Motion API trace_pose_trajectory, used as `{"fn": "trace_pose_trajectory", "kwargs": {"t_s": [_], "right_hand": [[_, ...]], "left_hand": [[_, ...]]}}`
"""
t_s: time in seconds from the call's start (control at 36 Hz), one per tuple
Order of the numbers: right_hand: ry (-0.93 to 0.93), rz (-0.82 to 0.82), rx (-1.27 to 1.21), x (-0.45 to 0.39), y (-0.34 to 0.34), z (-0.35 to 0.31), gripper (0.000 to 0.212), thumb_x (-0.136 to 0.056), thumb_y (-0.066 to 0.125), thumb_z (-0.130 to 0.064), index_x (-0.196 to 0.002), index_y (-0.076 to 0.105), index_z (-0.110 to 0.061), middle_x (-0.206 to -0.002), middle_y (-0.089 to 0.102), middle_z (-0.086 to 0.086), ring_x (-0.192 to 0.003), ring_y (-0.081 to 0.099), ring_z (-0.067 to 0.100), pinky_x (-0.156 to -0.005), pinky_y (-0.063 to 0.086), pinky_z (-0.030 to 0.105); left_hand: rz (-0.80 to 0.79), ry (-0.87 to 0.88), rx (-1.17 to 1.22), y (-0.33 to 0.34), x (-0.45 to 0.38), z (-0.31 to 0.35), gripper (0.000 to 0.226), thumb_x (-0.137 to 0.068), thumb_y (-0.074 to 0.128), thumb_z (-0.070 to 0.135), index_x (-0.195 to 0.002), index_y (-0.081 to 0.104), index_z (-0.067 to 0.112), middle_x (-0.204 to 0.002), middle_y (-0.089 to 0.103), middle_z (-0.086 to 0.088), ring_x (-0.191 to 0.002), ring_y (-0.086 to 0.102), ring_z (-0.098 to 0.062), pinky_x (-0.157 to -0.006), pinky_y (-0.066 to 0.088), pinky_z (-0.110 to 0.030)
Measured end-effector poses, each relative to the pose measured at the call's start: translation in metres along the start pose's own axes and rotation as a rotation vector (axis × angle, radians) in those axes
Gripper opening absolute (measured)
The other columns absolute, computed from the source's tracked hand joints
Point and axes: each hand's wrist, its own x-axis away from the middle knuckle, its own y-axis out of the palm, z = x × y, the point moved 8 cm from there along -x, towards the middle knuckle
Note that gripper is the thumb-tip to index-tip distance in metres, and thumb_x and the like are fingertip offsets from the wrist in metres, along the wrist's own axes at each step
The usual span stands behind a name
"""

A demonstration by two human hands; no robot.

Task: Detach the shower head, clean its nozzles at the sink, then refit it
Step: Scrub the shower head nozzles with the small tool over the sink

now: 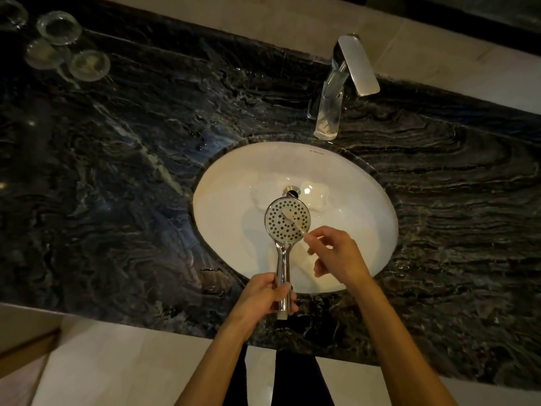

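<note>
Left hand (265, 297) grips the shower head (287, 220) handle, hiding its middle; right hand (336, 253) pinches a brush (293, 222), whose handle end is hidden.

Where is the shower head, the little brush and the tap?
shower head (285, 219): head view, on its round nozzle face.
brush (293, 221): head view, on its pale head lying across the nozzles.
tap (358, 64): head view, on its flat chrome spout.
</note>
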Motion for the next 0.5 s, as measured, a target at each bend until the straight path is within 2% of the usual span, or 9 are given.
{"fn": "trace_pose_trajectory", "kwargs": {"t_s": [0.08, 0.17, 0.22, 0.36, 0.44, 0.5], "right_hand": [[-0.025, -0.075, 0.11, 0.004, 0.016, 0.002, 0.03, -0.097, 0.057, -0.048, -0.081, 0.071, -0.026, -0.062, 0.071, -0.002, -0.039, 0.056, 0.009, -0.042, 0.048, 0.021], [-0.056, -0.084, 0.243, 0.011, 0.023, 0.007, 0.031, -0.098, 0.054, -0.046, -0.075, 0.07, -0.032, -0.053, 0.065, -0.006, -0.045, 0.058, 0.004, -0.052, 0.047, 0.019], [-0.085, -0.114, 0.28, -0.002, 0.052, 0.014, 0.03, -0.098, 0.055, -0.044, -0.072, 0.068, -0.037, -0.051, 0.061, -0.011, -0.048, 0.057, 0.004, -0.055, 0.048, 0.023], [-0.114, 0.114, 0.271, -0.016, 0.014, 0.002, 0.034, -0.099, 0.053, -0.047, -0.079, 0.072, -0.027, -0.057, 0.062, -0.004, -0.051, 0.054, 0.01, -0.051, 0.043, 0.026], [-0.094, 0.132, 0.321, -0.023, 0.01, -0.002, 0.036, -0.099, 0.05, -0.05, -0.076, 0.068, -0.029, -0.056, 0.059, -0.009, -0.052, 0.054, 0.01, -0.051, 0.043, 0.029], [-0.086, 0.111, 0.327, -0.019, 0.016, -0.001, 0.036, -0.098, 0.049, -0.053, -0.072, 0.064, -0.033, -0.052, 0.056, -0.014, -0.048, 0.054, 0.003, -0.048, 0.039, 0.024]], "left_hand": [[-0.023, 0.004, 0.003, 0.002, 0.0, 0.0, 0.011, -0.097, 0.057, 0.007, -0.097, 0.064, -0.001, -0.082, 0.075, -0.011, -0.075, 0.073, -0.031, -0.073, 0.06, -0.038], [-0.028, -0.004, -0.015, 0.005, 0.003, -0.004, 0.01, -0.096, 0.057, 0.007, -0.096, 0.065, 0.0, -0.083, 0.075, -0.011, -0.076, 0.074, -0.032, -0.074, 0.06, -0.039], [-0.003, -0.023, 0.033, -0.016, -0.004, -0.024, 0.01, -0.097, 0.057, 0.007, -0.097, 0.065, 0.0, -0.083, 0.076, -0.011, -0.076, 0.074, -0.031, -0.074, 0.061, -0.038], [-0.01, -0.04, 0.013, -0.01, -0.004, -0.023, 0.012, -0.095, 0.061, 0.011, -0.099, 0.066, 0.001, -0.083, 0.076, -0.011, -0.078, 0.075, -0.031, -0.073, 0.061, -0.037], [-0.012, -0.057, 0.012, -0.011, -0.009, -0.019, 0.011, -0.095, 0.061, 0.01, -0.096, 0.067, 0.001, -0.083, 0.076, -0.013, -0.077, 0.075, -0.031, -0.074, 0.061, -0.039], [-0.015, -0.062, 0.019, -0.011, -0.009, -0.018, 0.011, -0.095, 0.06, 0.009, -0.095, 0.068, 0.001, -0.084, 0.076, -0.014, -0.079, 0.075, -0.033, -0.075, 0.061, -0.041]]}}
